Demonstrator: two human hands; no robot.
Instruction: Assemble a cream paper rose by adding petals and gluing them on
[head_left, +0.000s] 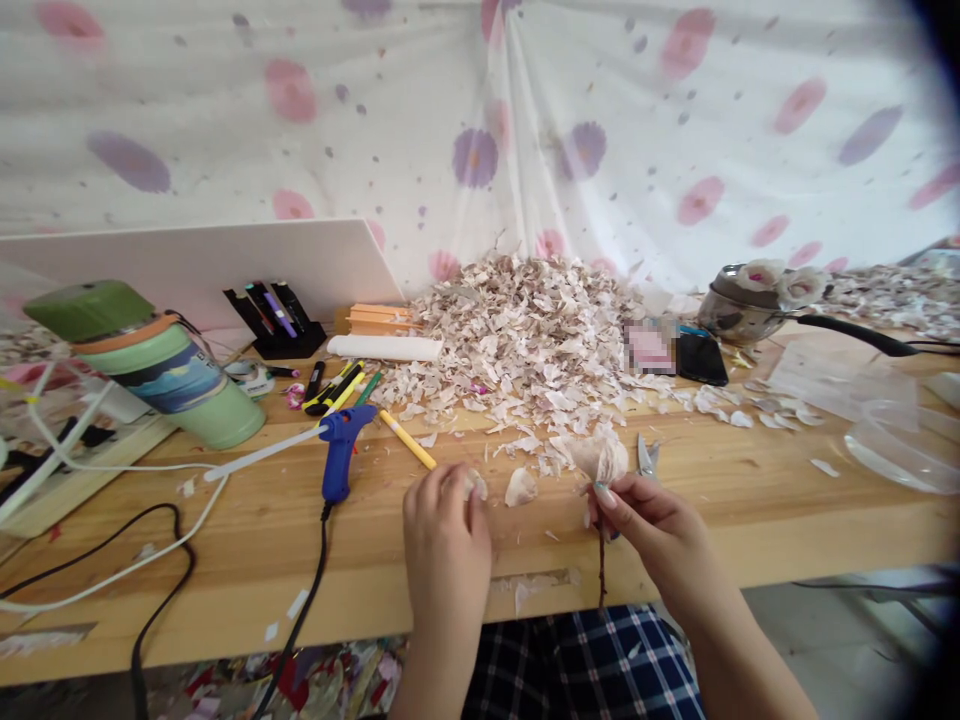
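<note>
My right hand (651, 522) pinches a thin dark stem (601, 560) topped by a pale handmade flower (600, 458), held upright just above the wooden table (247, 540). My left hand (444, 530) is closed, its fingertips gripping a small pale petal piece (477, 485). Another loose petal (520, 487) lies between the two hands. A big heap of pale petal pieces (525, 345) rises behind them. A blue glue gun (341, 450) lies left of my left hand.
A green tumbler (150, 360) lies on its side at left among white and black cables (112, 560). Markers, a yellow pencil (409, 440), a white roll and a pen holder sit behind. Small scissors (648, 456), a dark phone, a metal pot and clear plastic sit at right.
</note>
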